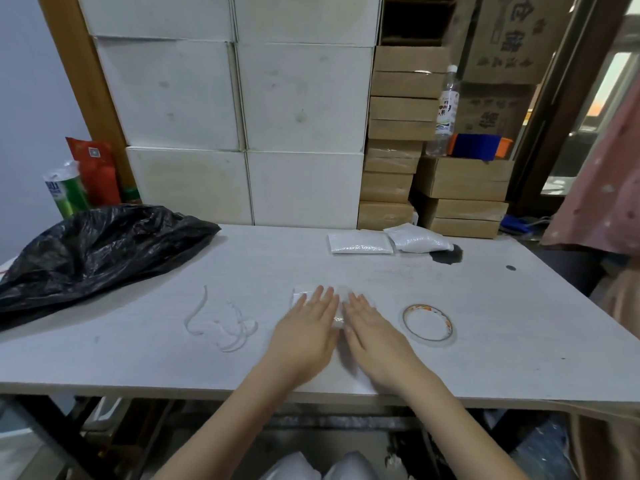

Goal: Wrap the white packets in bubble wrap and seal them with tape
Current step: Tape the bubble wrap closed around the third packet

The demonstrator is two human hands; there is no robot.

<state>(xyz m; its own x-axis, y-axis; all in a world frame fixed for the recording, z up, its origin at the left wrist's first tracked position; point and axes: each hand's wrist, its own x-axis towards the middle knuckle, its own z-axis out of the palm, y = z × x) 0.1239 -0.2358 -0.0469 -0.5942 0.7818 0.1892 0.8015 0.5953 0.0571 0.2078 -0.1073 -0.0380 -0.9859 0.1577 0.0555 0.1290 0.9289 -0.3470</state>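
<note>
A bubble-wrapped packet (300, 293) lies on the white table (138, 341) near its front edge, mostly hidden under my hands. My left hand (306, 325) presses flat on it with straight fingers. Beside it, my right hand (372, 332) also lies flat, fingers straight, on the packet's right part. A roll of clear tape (428, 323) lies on the table just right of my right hand. Two white packets, one flat (360, 243) and one bulging (417, 239), lie at the table's far side.
Loose clear strips (225, 323) lie left of my hands. A black plastic bag (97, 247) covers the left part of the table. White boxes (242, 116) and brown cartons (398, 150) stack along the back. A person in pink (602, 188) stands at the right.
</note>
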